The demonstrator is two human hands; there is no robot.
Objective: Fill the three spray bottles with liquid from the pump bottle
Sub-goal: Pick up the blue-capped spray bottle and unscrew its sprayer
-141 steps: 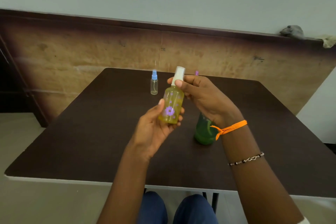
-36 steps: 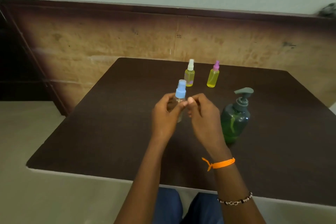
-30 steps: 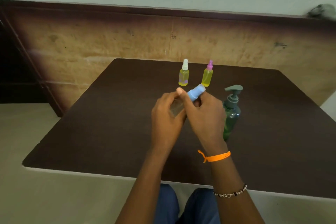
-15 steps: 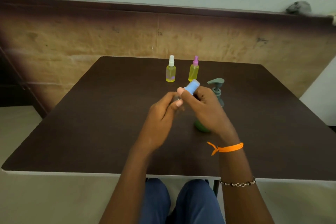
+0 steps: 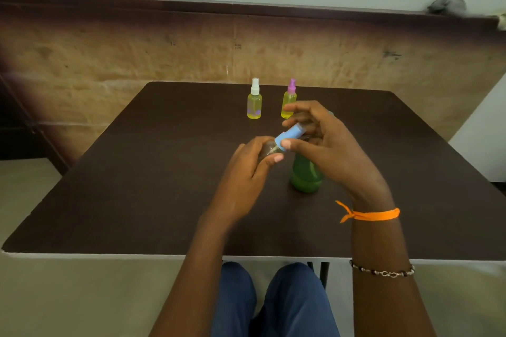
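Clear plastic shows between the curled fingers of the left hand [image 5: 246, 164], which grips the body of the third spray bottle [image 5: 269, 149], the only one that looks unfilled. That bottle is held above the table [image 5: 137, 186], tilted so its long axis runs from lower left up to the right, the blue spray cap [image 5: 290, 135] pointing toward the right hand [image 5: 325, 145]. The right thumb presses the near side of the cap and the fingers arch over its far side, so the cap appears pinched, though the far contact is hidden. Judging by this hold, the cap is being unscrewed, and since it lies directly in the right hand's grasp, that hand is placed to twist it off along the bottle's axis. Behind the hands stand the white-capped spray bottle [image 5: 254, 102] and, just to its right, the pink-capped spray bottle [image 5: 288, 101], both holding yellow liquid. The green pump bottle [image 5: 305, 175] stands under the right hand, its head hidden. Dark brown laminate covers the table; beyond it runs a tan wall with a dark band under pale paint.
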